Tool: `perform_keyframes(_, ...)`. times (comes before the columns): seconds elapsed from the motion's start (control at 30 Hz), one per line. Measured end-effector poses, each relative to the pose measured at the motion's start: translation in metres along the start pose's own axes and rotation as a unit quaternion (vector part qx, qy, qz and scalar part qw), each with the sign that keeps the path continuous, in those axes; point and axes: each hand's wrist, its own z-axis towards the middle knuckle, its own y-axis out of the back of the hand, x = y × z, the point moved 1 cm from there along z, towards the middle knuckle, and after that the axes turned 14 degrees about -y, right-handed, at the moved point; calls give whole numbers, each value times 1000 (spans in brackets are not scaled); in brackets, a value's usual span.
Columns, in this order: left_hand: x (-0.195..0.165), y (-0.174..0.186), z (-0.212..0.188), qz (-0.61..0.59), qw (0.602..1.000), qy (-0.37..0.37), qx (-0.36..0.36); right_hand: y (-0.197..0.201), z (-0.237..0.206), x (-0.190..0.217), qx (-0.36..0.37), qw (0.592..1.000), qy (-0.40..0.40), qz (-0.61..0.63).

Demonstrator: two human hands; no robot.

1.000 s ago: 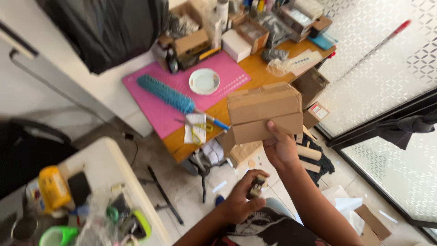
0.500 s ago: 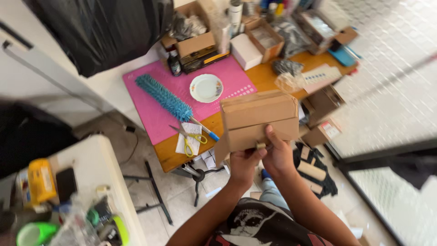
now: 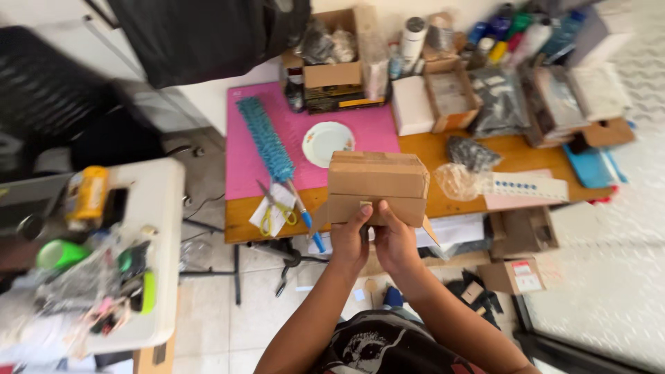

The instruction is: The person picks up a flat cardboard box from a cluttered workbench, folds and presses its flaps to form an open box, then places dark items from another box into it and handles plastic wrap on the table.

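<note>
I hold a brown cardboard box (image 3: 377,181) in front of me, above the near edge of a wooden table (image 3: 533,152). My left hand (image 3: 350,239) grips its lower edge from below on the left. My right hand (image 3: 395,239) grips the same edge just beside it. The box's flaps look folded shut, with a loose flap hanging at its lower right corner. Both thumbs press on the near face.
On the table lie a pink mat (image 3: 273,135), a blue duster brush (image 3: 271,142), a white plate (image 3: 328,143), yellow scissors (image 3: 270,211) and several open boxes (image 3: 451,97). A white side table (image 3: 149,228) with clutter stands at left. Cardboard scraps (image 3: 512,275) lie on the floor.
My left hand, which held a small object low down, has come up to the box. Both hands now grip its lower edge. The view has swung so the table sits more level.
</note>
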Motion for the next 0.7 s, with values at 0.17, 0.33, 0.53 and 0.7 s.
perform_keyframes(0.17,-11,-16,0,50,996,-61,-34,-14,2,-5,87,996,-2,-6)
perform_keyframes(0.33,-34,-56,7,44,994,-99,0,-48,5,17,116,992,-37,28)
perform_keyframes(0.53,-59,-70,23,8,993,-120,-16,-83,1,24,125,992,-20,-23)
perform_keyframes(0.7,-67,-59,35,40,991,-127,-5,-95,15,14,187,982,15,-30)
